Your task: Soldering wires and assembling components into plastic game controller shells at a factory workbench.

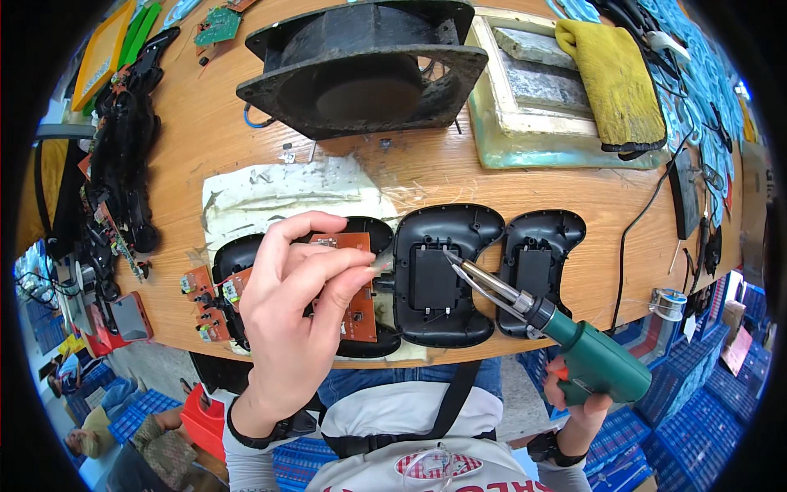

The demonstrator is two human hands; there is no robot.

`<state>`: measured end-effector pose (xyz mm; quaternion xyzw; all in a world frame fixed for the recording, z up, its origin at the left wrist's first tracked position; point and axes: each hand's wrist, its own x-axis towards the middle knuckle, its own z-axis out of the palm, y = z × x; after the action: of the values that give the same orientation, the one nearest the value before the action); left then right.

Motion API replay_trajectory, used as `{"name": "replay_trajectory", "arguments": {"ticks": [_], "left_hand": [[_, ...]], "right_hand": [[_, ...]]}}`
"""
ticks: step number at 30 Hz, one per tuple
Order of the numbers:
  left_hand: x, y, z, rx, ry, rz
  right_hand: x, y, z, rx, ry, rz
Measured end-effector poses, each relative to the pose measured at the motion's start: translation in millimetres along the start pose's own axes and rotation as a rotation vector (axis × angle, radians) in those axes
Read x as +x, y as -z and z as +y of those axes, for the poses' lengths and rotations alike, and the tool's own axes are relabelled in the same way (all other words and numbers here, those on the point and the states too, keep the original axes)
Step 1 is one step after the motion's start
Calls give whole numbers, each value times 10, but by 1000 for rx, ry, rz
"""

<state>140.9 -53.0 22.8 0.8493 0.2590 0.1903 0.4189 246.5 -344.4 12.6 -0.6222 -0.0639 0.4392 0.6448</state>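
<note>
My right hand grips the green pistol-shaped soldering gun. Its metal tip reaches the top edge of the rectangular black compartment in the middle black controller shell; whether it touches cannot be made out. My left hand is closed in a pinch, a small pale bit just showing at its fingertips. Beneath that hand an orange-brown circuit board lies on another black shell, partly hidden. To the right sits a further black shell with a similar compartment.
A large black fan frame stands at the back. Right of it, a yellow cloth drapes over a pale tray. Small circuit boards and black shells lie left. A solder spool and black cable are right.
</note>
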Motion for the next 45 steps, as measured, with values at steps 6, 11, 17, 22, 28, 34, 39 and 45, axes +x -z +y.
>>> {"name": "replay_trajectory", "arguments": {"ticks": [6, 11, 17, 22, 28, 34, 39, 45], "left_hand": [[26, -66, -100, -17, -123, -83], [54, -41, -108, 2, -152, -146], [76, -61, -28, 30, -169, -141], [81, -110, -17, 78, -132, -115], [140, -101, -25, 308, -283, -171], [168, -142, -9, 329, -252, -133], [177, -146, -13, 347, -236, -157], [192, -178, -32, 324, -226, -190]], "right_hand": [[22, 11, 56, 2, 91, -51], [25, -10, 51, 9, 83, -3], [21, -31, 5, -84, 35, -74], [18, -18, -8, -31, 26, -49], [20, -6, 2, 22, -7, 6], [3, 6, 14, 3, -7, 65], [6, 10, 29, -64, 30, 61], [43, 9, 3, -134, 62, 30]]}}
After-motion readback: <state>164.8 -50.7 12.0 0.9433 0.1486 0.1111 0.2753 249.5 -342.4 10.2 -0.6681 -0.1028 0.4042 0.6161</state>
